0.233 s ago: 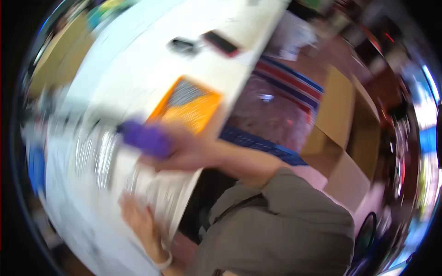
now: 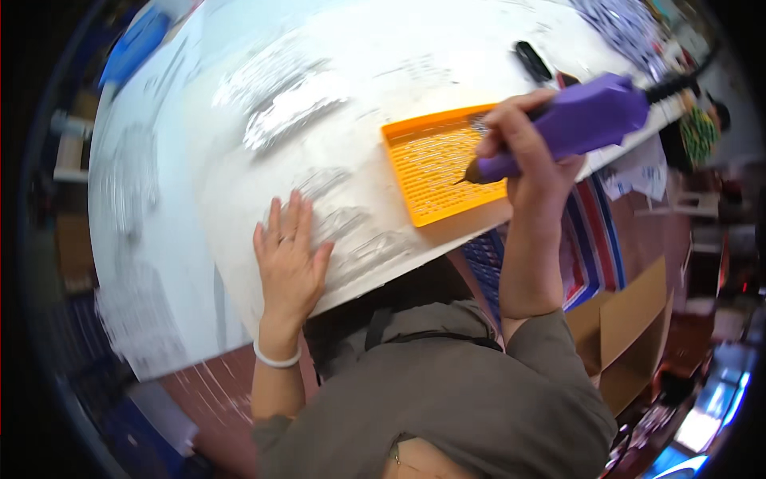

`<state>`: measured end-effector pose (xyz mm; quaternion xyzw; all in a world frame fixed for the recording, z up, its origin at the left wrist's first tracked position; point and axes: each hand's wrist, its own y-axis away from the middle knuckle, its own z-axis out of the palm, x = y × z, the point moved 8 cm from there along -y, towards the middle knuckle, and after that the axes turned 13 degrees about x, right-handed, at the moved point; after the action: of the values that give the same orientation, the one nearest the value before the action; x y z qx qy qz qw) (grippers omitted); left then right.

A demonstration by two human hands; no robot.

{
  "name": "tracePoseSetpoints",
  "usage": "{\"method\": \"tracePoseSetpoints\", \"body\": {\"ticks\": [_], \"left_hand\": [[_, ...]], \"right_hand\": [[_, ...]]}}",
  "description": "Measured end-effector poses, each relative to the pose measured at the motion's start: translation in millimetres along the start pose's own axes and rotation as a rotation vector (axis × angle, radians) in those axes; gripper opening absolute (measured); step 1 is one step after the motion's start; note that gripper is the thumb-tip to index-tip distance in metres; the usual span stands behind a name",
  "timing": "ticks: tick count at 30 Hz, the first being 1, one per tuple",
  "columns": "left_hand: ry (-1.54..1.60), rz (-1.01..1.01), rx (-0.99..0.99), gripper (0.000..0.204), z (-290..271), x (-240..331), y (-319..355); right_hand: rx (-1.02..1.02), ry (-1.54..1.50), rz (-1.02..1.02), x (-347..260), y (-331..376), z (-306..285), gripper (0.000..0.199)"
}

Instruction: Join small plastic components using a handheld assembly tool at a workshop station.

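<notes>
Since the earlier frame, the purple tool (image 2: 590, 116) has been brought from the tray's left side to above the orange tray (image 2: 459, 210), and the view has been turned. Its barrel is clamped between the thumb and fingers of the right hand (image 2: 533, 148) — the pointed tip is left protruding near and to the left of the grip, over the tray; whether contact is made cannot be told. A cable (image 2: 685, 83) is trailed from its far right end. As before, the left hand (image 2: 289, 259) is laid on the white table (image 2: 375, 120), palm down, fingers slightly apart, with faint shiny strips (image 2: 345, 222) just to its right.
</notes>
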<state>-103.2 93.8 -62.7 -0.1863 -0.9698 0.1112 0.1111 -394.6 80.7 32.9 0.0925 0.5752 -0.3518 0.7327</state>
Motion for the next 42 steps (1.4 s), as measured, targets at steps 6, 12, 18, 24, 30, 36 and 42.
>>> {"method": "tracePoseSetpoints", "body": {"ticks": [6,12,18,24,30,36,42], "left_hand": [[0.073,0.031,0.036,0.058,26,-41,-22],[0.114,-0.007,0.100,0.063,26,-27,-26],[0.019,0.002,0.171,0.066,35,-25,-26],[0.017,0.015,0.204,0.068,34,-25,-30],[0.028,0.020,0.222,0.070,32,-25,-35],[-0.013,0.025,0.227,0.070,35,-23,-36],[-0.040,0.027,0.226,0.072,35,-22,-36]], "right_hand": [[-0.133,-0.012,-0.131,40,-18,66,0.005],[-0.125,-0.001,-0.143,59,-27,70,0.005],[-0.128,0.018,-0.151,73,-30,74,0.007],[-0.127,0.050,-0.152,80,-29,74,0.008],[-0.157,0.031,-0.167,82,-30,76,0.008],[-0.149,0.048,-0.188,82,-30,74,0.007],[-0.167,0.047,-0.149,86,-34,71,0.007]]}}
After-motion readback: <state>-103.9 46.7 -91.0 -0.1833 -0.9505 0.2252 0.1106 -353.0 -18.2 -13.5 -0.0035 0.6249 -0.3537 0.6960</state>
